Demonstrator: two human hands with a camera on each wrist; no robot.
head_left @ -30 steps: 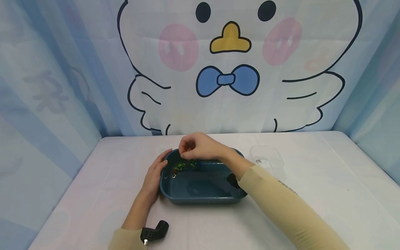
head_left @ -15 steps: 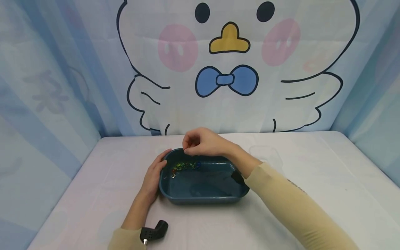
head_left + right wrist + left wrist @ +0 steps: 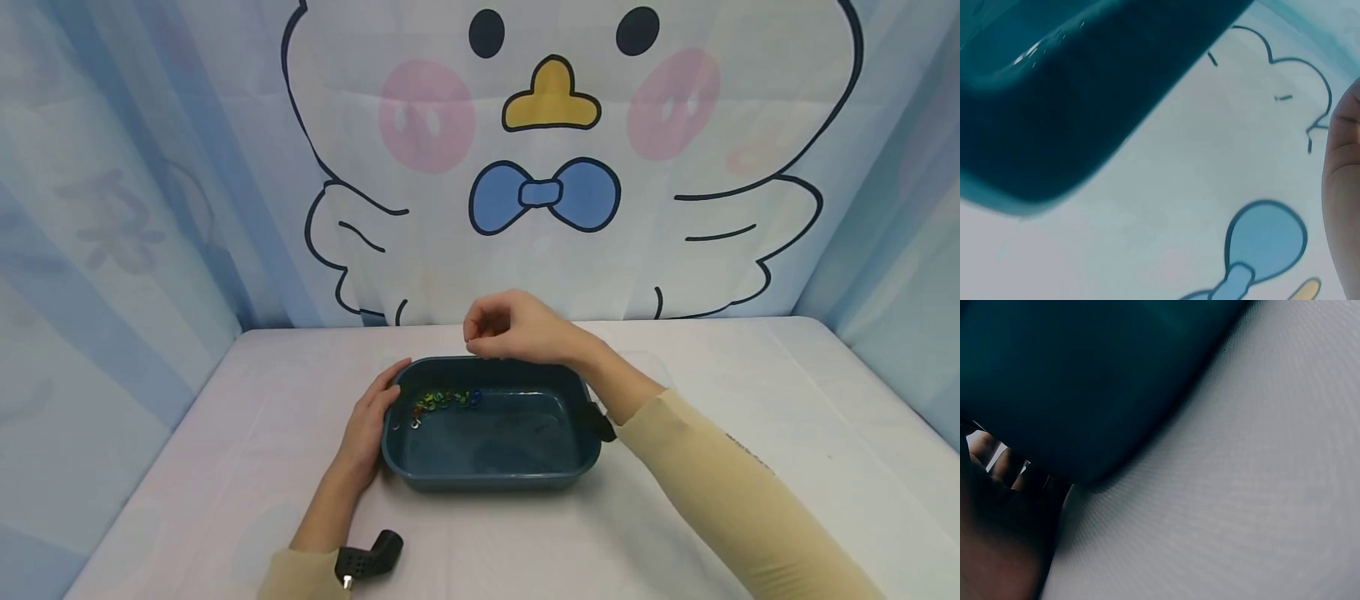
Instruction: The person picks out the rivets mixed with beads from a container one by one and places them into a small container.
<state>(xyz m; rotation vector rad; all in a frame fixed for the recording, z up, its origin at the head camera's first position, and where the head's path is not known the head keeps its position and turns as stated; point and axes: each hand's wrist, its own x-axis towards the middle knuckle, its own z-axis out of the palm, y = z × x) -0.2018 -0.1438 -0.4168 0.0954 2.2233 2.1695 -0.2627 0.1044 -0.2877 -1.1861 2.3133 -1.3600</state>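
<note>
Over on the left, the left hand [image 3: 366,423] lies against the end of the blue tub [image 3: 510,450], fingers fairly straight, thumb at the rim, 1 black gadget [image 3: 371,560] jutting from that wrist. In the tub, towards the far left corner, small coloured pieces [image 3: 447,399] sit in a loose line, mostly green, blue at the right. And there's the right hand [image 3: 525,329], over the far rim: fingers curled, thumb up by the fingertip. Pinching something? Can't tell from here.
</note>
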